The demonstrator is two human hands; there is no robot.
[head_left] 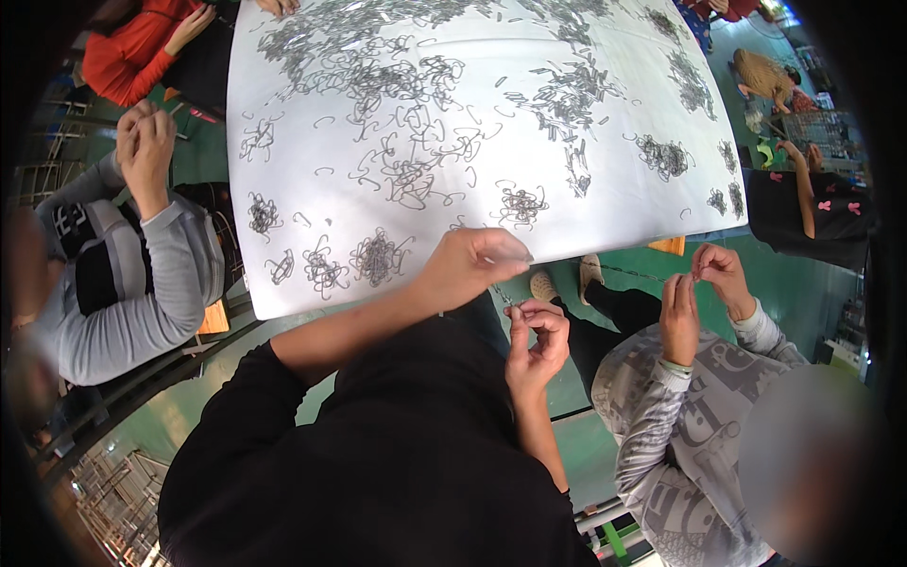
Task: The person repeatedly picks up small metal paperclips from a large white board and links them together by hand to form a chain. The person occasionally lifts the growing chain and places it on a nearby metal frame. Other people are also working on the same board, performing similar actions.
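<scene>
My left hand (475, 267) reaches over the near edge of the white table (614, 215), its thumb and fingers pinched together. Something small and dark may be at the fingertips, too small to make out. Lower and a little to the right, my right hand (537, 342) is closed, thumb against forefinger, on a thin metal chain (502, 295). A short stretch of that chain shows between my two hands, off the table's edge. Nearest to my left hand on the tabletop are a small heap of bent wire hooks (521, 202) and a tangled pile of hooks (378, 257).
Loose wire hooks (406, 161) and short metal links (574, 93) spread over the table's middle and far side. A co-worker at the right pinches a chain (631, 273) in both hands (701, 298). Another co-worker (142, 283) sits at the left, and more people are beyond.
</scene>
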